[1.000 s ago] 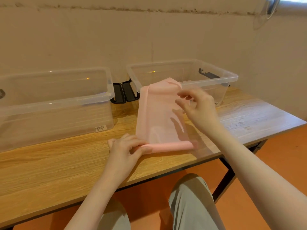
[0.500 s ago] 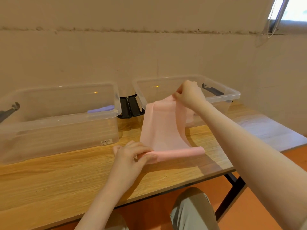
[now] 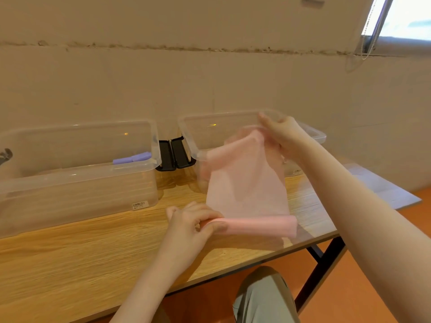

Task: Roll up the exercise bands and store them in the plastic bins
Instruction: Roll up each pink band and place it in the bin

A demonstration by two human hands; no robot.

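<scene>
With my left hand [image 3: 193, 223] pinching the started roll of the thin pink rubber exercise band [image 3: 247, 192] and my right hand [image 3: 283, 136] gripping its raised far end, I reckon slack could loosen or skew the roll.

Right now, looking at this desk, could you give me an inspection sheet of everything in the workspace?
Surface: wooden table, black legs, orange floor below.
Job's things: pink band, its near end rolled on the table, its far end lifted over the right bin; left bin with a purple band inside.
Clutter: black latches between the bins; a dark item at the left bin's far left edge, unclear.
Hands: left hand pinches the roll's left end; right hand holds the band's far end up.
Cables: blind cord by the window.
Surroundings: beige wall, window at upper right.
</scene>
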